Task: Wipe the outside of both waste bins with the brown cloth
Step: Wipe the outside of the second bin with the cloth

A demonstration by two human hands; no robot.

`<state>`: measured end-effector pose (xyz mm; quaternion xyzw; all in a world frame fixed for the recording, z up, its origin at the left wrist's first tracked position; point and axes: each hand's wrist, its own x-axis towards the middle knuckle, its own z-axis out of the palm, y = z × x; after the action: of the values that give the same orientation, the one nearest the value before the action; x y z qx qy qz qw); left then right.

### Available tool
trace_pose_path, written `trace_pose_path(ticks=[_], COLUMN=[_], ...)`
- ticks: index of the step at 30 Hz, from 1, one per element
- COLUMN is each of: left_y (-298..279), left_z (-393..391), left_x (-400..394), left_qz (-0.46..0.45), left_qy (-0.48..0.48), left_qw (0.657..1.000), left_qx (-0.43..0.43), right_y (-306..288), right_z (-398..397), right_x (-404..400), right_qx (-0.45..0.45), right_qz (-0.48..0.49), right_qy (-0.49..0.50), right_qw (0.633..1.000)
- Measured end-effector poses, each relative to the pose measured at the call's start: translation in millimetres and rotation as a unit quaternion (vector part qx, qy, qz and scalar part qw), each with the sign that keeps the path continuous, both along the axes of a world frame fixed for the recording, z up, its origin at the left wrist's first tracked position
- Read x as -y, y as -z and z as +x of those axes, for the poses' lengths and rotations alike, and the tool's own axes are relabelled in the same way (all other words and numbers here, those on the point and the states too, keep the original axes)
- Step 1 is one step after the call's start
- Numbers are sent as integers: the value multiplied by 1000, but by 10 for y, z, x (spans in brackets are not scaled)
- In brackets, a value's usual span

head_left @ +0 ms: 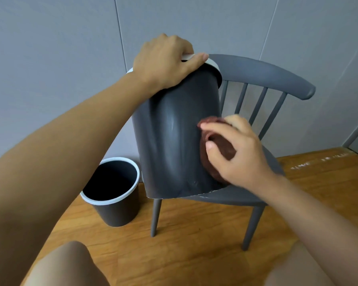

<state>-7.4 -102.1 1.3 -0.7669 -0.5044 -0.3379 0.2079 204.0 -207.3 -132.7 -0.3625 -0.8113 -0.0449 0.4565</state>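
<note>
- Grey chair [262,73] on the wooden floor [194,244] carries a tilted dark bin [174,131].
- Second bin [114,193] stands upright on the floor, left of the chair.
- Left hand [163,62] grips the tilted bin's white rim, fingers curled over it.
- Right hand [240,149] holds the brown cloth [213,149] bunched against the bin's right side.

A grey bin [174,137] (tilted on a chair [262,73]) is gripped at its rim by the left hand [163,62] while a brown cloth [213,147] is pressed against its side by the right hand [238,149].
</note>
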Motion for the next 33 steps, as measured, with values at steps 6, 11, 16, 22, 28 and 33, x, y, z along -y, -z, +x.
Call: trace_pose_path(ticks=[6,11,16,22,28,33], left_y=[0,-6,7,-20,-35,-31], left_z=[-3,30,-5,77,221,186], left_x=[20,26,-11,44,72,12], left_qz=[11,15,6,8,20,14], left_qy=[6,6,-13,1,2,-4], left_qw=[1000,1000,1000,1000,999,999], left_qx=[-1,-4,2,-15,-45,-34], right_y=[332,110,295,82,-361,-106], right_z=[123,169,107,167,-80,-44], right_x=[488,103,240,367,-42,285], right_qx=[155,-18,13,169,70,183], right_qz=[13,-14,-9,12,3,10], right_qy=[-127,-18,-28,-102,-6,-80], right_qw=[980,1000,999,980,998,980])
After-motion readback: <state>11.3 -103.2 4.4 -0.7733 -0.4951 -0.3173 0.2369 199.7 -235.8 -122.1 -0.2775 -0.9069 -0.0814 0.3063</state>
